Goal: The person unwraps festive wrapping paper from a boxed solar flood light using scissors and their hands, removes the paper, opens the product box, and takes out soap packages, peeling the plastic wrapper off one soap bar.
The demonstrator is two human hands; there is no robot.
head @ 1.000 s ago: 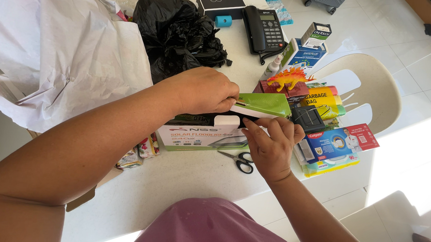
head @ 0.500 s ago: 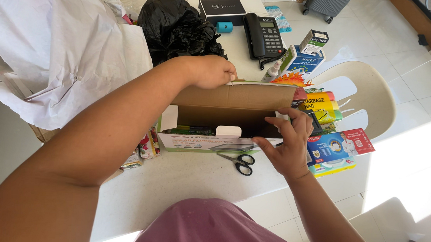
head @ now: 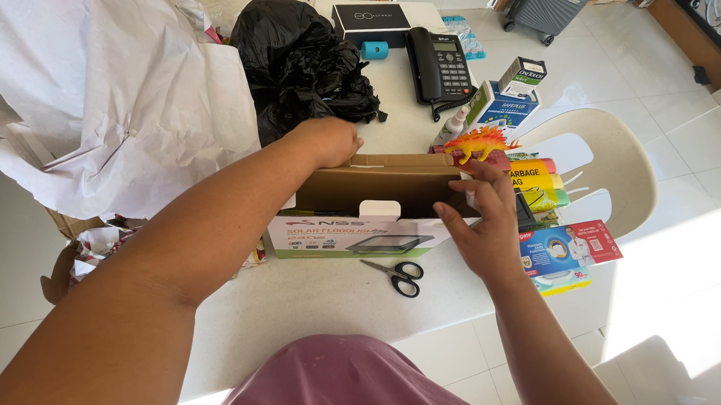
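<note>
A white and green cardboard box [head: 335,235] lies on the white table [head: 307,305] in front of me. Its lid [head: 385,186] stands raised, with the brown inside facing me. My left hand [head: 327,140] reaches over the box and grips the lid's top edge near its left corner. At the lid's right end is my right hand [head: 477,220], fingers on the edge and thumb on the inner face. The inside of the box is mostly hidden behind the front wall.
Black-handled scissors [head: 398,274] lie just in front of the box. Behind it are a black plastic bag [head: 302,58], a desk phone [head: 441,62] and crumpled white paper [head: 98,86]. An orange toy dinosaur [head: 478,140], rolled bags [head: 537,176], small cartons [head: 571,248] and a white chair [head: 618,157] sit right.
The green lid was nearly down a second ago. Both hands have swung it up and back, so its brown inside now faces me. My left hand moved back with the edge.
</note>
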